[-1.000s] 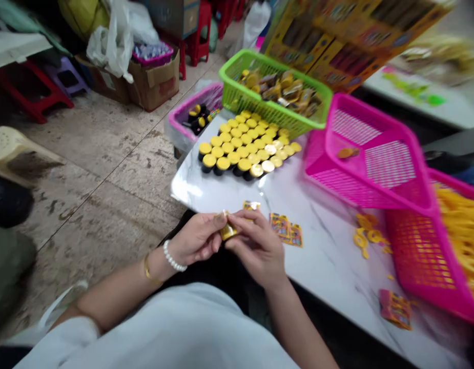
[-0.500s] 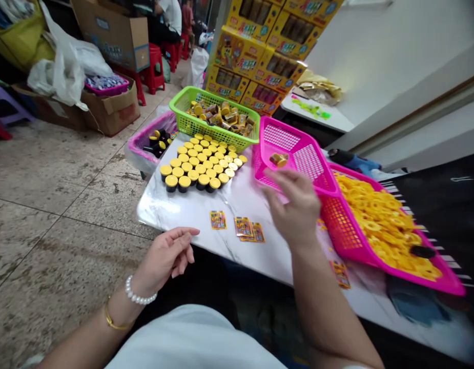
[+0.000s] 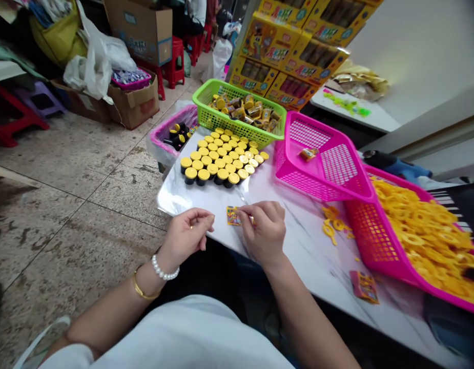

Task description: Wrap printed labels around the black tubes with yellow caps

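My right hand (image 3: 264,228) is at the table's front edge, fingers closed over small printed labels. One yellow-and-purple label (image 3: 232,216) shows beside its fingertips, and its fingers hide most of another. My left hand (image 3: 191,229), with a pearl bracelet at the wrist, hovers just left of the labels. Its thumb and forefinger are pressed together, and nothing shows in them. Beyond both hands stand rows of small black jars with yellow lids (image 3: 221,163) on the white table (image 3: 206,201).
A green basket (image 3: 240,132) of wrapped jars is behind the rows. To the right, a pink basket (image 3: 325,190) holds a wrapped jar (image 3: 308,154); another pink basket (image 3: 369,230) holds yellow rings (image 3: 417,220). Loose rings (image 3: 332,225) and more labels (image 3: 364,287) lie nearby. Yellow boxes (image 3: 275,51) are stacked behind.
My right hand has come from the pink basket down and left onto the labels. My left hand has moved towards them, its fingers curling closed. The view has turned left.
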`<state>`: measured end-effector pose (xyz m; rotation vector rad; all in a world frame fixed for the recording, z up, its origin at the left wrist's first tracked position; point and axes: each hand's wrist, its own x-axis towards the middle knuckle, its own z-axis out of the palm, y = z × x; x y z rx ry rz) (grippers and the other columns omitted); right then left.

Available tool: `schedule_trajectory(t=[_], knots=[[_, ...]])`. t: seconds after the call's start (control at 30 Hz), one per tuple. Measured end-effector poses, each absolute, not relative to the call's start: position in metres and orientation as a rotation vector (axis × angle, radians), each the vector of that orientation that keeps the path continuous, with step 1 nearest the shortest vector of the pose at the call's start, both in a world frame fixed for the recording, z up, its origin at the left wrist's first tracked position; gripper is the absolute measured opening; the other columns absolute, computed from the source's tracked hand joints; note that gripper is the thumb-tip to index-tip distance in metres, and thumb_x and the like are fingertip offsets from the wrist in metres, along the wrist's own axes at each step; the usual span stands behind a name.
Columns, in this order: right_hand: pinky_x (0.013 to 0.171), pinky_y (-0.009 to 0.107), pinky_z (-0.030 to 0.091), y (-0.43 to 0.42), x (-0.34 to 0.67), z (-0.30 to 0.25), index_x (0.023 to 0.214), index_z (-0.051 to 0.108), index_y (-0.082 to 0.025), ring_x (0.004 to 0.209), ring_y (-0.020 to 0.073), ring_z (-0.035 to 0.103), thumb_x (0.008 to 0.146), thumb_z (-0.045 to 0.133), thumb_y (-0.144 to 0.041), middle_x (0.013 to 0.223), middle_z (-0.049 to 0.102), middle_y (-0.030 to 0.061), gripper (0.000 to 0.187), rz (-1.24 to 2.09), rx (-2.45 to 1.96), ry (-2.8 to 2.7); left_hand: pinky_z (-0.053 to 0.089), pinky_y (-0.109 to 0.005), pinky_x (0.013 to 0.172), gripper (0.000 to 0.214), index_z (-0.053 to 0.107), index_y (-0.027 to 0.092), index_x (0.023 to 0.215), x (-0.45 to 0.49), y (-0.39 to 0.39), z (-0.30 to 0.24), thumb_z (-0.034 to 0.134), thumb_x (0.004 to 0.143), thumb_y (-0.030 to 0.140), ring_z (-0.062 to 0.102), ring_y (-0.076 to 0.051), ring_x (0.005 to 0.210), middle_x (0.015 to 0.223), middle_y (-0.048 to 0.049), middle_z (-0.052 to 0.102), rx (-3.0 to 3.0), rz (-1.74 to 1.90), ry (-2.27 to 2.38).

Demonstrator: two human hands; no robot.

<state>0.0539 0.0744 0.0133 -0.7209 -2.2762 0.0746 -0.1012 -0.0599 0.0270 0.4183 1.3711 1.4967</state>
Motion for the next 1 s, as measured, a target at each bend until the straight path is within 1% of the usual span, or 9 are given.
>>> schedule_trajectory(t=[0.07, 0.13, 0.27, 0.47, 0.57, 0.63, 0.7, 0.9, 1.0], knots=[[0.084, 0.041, 0.042, 0.076, 0.054, 0.011, 0.089, 0.074, -0.021, 0.091, 0.0242, 0.057, 0.092, 0.067, -0.028, 0.087, 0.067, 0.0062, 0.010, 0.094, -0.733, -2.366, 0.024, -0.016, 0.030, 0.048, 0.067, 0.012, 0.088, -0.105, -0.058, 0.027, 0.082, 0.066, 0.053, 0.048, -0.004, 0.034, 0.069, -0.0003, 0.068, 0.438, 1.528, 1.383], [0.085, 0.041, 0.041, 0.078, 0.055, 0.006, 0.089, 0.074, -0.022, 0.095, 0.0255, 0.057, 0.089, 0.070, -0.028, 0.091, 0.069, 0.0062, 0.008, 0.152, -0.741, -2.463, 0.024, -0.016, 0.030, 0.047, 0.066, 0.012, 0.087, -0.108, -0.058, 0.026, 0.082, 0.067, 0.052, 0.048, -0.004, 0.034, 0.067, -0.0001, 0.067, 0.434, 1.536, 1.396], [0.084, 0.040, 0.039, 0.080, 0.057, -0.004, 0.074, 0.070, -0.022, 0.089, 0.0238, 0.056, 0.088, 0.070, -0.022, 0.080, 0.068, 0.0035, 0.014, 0.166, -0.742, -2.460, 0.023, -0.016, 0.030, 0.044, 0.066, 0.012, 0.086, -0.108, -0.059, 0.021, 0.081, 0.068, 0.050, 0.047, -0.004, 0.033, 0.066, -0.0001, 0.066, 0.432, 1.509, 1.425], [0.088, 0.042, 0.041, 0.084, 0.057, -0.007, 0.088, 0.073, -0.022, 0.095, 0.0252, 0.058, 0.090, 0.068, -0.025, 0.092, 0.071, 0.0061, 0.006, 0.181, -0.765, -2.454, 0.027, -0.017, 0.031, 0.038, 0.067, 0.013, 0.089, -0.104, -0.059, 0.016, 0.078, 0.072, 0.045, 0.048, -0.004, 0.033, 0.069, -0.0001, 0.067, 0.513, 1.490, 1.420], [0.085, 0.041, 0.041, 0.087, 0.057, -0.009, 0.080, 0.071, -0.022, 0.091, 0.0246, 0.058, 0.089, 0.068, -0.023, 0.083, 0.071, 0.0047, 0.010, 0.218, -0.764, -2.464, 0.027, -0.017, 0.032, 0.037, 0.068, 0.013, 0.088, -0.107, -0.060, 0.013, 0.078, 0.073, 0.045, 0.049, -0.005, 0.034, 0.068, -0.0003, 0.067, 0.532, 1.515, 1.452], [0.083, 0.041, 0.041, 0.086, 0.058, -0.008, 0.074, 0.069, -0.022, 0.086, 0.0233, 0.058, 0.090, 0.067, -0.022, 0.077, 0.068, 0.0036, 0.016, 0.184, -0.753, -2.430, 0.027, -0.017, 0.033, 0.037, 0.068, 0.013, 0.087, -0.108, -0.060, 0.012, 0.078, 0.073, 0.046, 0.049, -0.005, 0.034, 0.067, -0.0002, 0.067, 0.531, 1.516, 1.456], [0.082, 0.040, 0.042, 0.082, 0.058, -0.004, 0.075, 0.069, -0.022, 0.082, 0.0217, 0.059, 0.091, 0.068, -0.023, 0.076, 0.067, 0.0026, 0.016, 0.108, -0.731, -2.336, 0.027, -0.018, 0.034, 0.038, 0.067, 0.013, 0.086, -0.107, -0.059, 0.012, 0.077, 0.074, 0.048, 0.048, -0.004, 0.035, 0.069, -0.0008, 0.068, 0.523, 1.517, 1.455], [0.081, 0.036, 0.046, 0.058, 0.042, 0.021, 0.088, 0.072, -0.023, 0.084, 0.0182, 0.063, 0.090, 0.071, -0.023, 0.087, 0.065, 0.0028, 0.003, -0.039, -0.453, -2.193, 0.034, -0.019, 0.040, 0.039, 0.068, 0.015, 0.090, -0.100, -0.056, 0.020, 0.075, 0.077, 0.050, 0.047, -0.007, 0.041, 0.056, 0.0033, 0.059, 0.602, 1.528, 1.447], [0.080, 0.034, 0.046, 0.054, 0.029, 0.035, 0.090, 0.071, -0.023, 0.088, 0.0183, 0.064, 0.090, 0.072, -0.023, 0.092, 0.065, 0.0040, 0.001, -0.059, -0.323, -2.208, 0.043, -0.021, 0.049, 0.031, 0.068, 0.017, 0.095, -0.098, -0.064, 0.026, 0.079, 0.076, 0.039, 0.053, -0.008, 0.053, 0.074, -0.0002, 0.065, 0.618, 1.816, 1.638]])
